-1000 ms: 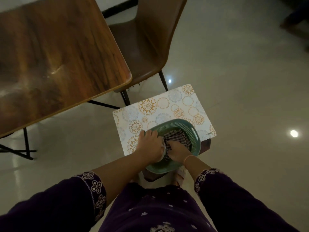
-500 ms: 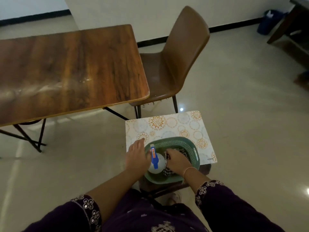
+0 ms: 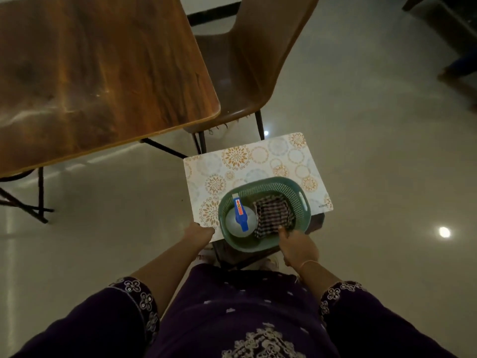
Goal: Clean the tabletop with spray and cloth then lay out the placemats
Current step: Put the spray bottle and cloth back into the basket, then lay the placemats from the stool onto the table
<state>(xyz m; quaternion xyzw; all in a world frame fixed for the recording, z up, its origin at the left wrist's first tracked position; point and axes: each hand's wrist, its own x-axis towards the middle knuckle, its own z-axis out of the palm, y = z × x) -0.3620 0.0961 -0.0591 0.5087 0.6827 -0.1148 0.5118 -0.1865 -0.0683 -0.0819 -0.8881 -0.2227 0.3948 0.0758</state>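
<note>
A dark wooden table (image 3: 98, 73) with pale smears fills the upper left. Below it, a floral placemat (image 3: 247, 161) lies on a low stool. On the placemat stands a green basket (image 3: 296, 192) that holds a white spray bottle (image 3: 238, 220) with a blue nozzle and a checked cloth (image 3: 273, 215). My left hand (image 3: 198, 233) is curled over the placemat's near-left corner, outside the basket. My right hand (image 3: 296, 245) grips the basket's near rim, its thumb inside beside the cloth.
A brown chair (image 3: 258, 60) stands tucked at the table's right side, just behind the stool. The table's black metal legs (image 3: 38, 202) stand at the left. Shiny tiled floor (image 3: 387, 177) surrounds everything. Dark furniture sits at the top right.
Both hands have come out of the basket. The spray bottle now lies inside beside the cloth. My left hand moved to the placemat's corner, my right hand to the basket's near rim.
</note>
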